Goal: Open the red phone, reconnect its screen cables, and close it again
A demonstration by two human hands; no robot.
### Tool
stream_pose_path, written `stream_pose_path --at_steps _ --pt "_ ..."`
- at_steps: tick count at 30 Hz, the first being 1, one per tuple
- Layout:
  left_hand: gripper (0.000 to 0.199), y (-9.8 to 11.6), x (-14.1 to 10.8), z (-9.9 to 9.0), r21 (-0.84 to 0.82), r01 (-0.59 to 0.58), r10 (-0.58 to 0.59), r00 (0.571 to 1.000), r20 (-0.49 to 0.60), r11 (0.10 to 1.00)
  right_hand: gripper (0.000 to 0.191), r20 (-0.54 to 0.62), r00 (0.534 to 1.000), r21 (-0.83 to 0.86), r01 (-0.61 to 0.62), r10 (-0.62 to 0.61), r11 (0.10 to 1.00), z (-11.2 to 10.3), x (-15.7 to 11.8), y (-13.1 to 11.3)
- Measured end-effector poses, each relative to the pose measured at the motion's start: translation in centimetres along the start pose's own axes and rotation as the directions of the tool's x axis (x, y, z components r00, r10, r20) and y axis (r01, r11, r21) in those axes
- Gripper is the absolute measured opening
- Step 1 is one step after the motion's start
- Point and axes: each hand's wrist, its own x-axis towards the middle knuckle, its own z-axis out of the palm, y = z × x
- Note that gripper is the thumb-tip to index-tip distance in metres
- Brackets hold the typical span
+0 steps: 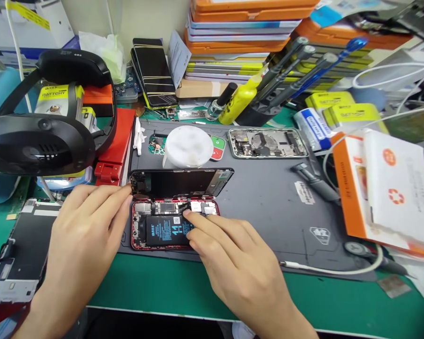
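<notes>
Centrally, opened phone [140, 226]: red-rimmed, lying just left of centre in the frame on a grey mat [261, 207], its dark battery [166, 230] with blue print facing up.
Raised screen [183, 182]: tilted up along the phone's far edge, dark face toward the camera.
Left hand [88, 230]: left of centre, fingers drawn close together, tips at the screen's left edge; whether they pinch it, I cannot tell.
Right hand [236, 254]: lower centre, fingers bent and near one another, tips over the battery's right end and the parts just above it; I cannot tell whether anything is pinched.
White disc [189, 146]: upper centre, just beyond the screen.
Second phone shell [268, 143]: right of the disc, insides exposed.
Headset [44, 122]: upper left, black.
Yellow bottle [240, 98]: top centre, leaning.
</notes>
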Motion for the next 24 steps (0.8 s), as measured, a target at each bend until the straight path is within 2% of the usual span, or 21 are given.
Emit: stream_pose_path --at_steps 6,9,17,24 --pt "0.020 0.1 -0.1 0.0 -0.015 0.011 -0.012 1.000 -0.016 1.000 0.023 0.026 0.999 -0.031 0.037 -0.037 0.999 0.2 0.2 0.0" --pt "0.020 0.2 -0.2 0.1 -0.019 0.020 -0.021 0.999 -0.029 1.000 0.021 0.027 0.999 -0.026 0.035 -0.035 0.999 0.3 0.3 0.0" --pt "0.024 0.2 -0.4 0.3 -0.049 0.045 -0.048 0.997 -0.055 0.998 0.013 -0.108 0.994 0.005 0.005 -0.004 1.000 -0.1 0.3 -0.5" --pt "0.038 1.3 -3.2 -1.0 -0.099 0.102 -0.118 0.978 -0.174 0.990 0.016 -0.058 0.998 -0.053 0.001 -0.004 0.999 0.8 1.0 -0.8"
